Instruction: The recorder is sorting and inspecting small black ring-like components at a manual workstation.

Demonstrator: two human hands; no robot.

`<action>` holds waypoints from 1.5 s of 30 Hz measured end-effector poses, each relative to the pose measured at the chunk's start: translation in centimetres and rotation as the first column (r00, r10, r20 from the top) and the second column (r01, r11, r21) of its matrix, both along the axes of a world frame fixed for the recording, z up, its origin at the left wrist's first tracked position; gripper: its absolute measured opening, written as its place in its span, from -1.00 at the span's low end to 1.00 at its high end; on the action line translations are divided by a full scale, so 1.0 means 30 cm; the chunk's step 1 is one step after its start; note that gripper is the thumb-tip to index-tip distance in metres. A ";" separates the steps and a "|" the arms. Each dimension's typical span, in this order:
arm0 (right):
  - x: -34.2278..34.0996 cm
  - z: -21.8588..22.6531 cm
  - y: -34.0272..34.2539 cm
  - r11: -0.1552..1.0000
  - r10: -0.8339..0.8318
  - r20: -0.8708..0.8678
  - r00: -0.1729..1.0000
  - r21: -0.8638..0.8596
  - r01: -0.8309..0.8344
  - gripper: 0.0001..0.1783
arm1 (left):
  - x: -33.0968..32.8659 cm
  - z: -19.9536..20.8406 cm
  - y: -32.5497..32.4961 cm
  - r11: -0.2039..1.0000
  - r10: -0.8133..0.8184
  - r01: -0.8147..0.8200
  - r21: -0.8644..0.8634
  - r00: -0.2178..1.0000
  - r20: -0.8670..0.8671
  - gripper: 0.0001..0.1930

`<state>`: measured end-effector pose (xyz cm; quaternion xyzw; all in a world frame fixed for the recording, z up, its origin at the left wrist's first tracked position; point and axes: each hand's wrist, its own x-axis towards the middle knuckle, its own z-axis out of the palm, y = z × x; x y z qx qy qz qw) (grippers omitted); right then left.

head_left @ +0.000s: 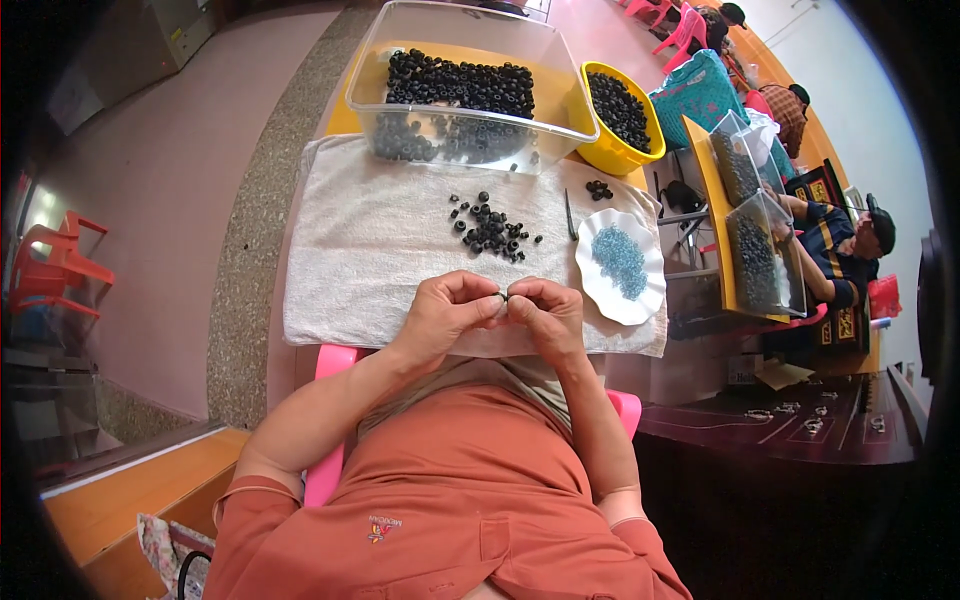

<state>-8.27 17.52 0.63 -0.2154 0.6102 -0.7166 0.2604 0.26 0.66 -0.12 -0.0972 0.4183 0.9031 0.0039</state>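
Note:
My left hand (452, 312) and my right hand (549, 314) meet over the near edge of a white towel (350, 240). Thumbs and forefingers of both pinch a small dark piece (504, 297), mostly hidden by the fingertips. Just beyond them lies a loose heap of black round pieces (492, 233), some showing holes like beads. To the right, a white scalloped plate (592, 297) holds many tiny pale-blue beads (620, 262). Between heap and plate lies a slim dark tool (570, 215), perhaps tweezers. Several more black pieces (599, 190) sit above the plate.
A clear plastic bin (357, 85) with black pieces stands at the table's far side. Beside it is a yellow basin (618, 160) of similar pieces. Rightward, a person (835, 240) works at another table with clear bins (765, 290). A red chair (62, 265) stands far left.

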 end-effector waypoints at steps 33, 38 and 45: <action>-0.036 0.028 0.042 0.970 0.167 -0.198 0.966 0.207 -0.126 -0.87 | 0.000 0.006 0.003 0.989 -0.069 0.068 -0.128 0.998 0.000 -0.85; -0.025 0.037 0.049 0.965 0.192 -0.209 0.959 0.219 -0.145 -0.87 | 0.004 0.019 0.003 0.988 -0.077 0.080 -0.131 0.997 0.025 -0.85; -0.030 0.039 0.056 0.955 0.217 -0.233 0.948 0.252 -0.156 -0.87 | 0.003 0.016 0.006 0.990 -0.086 0.088 -0.113 0.996 0.023 -0.85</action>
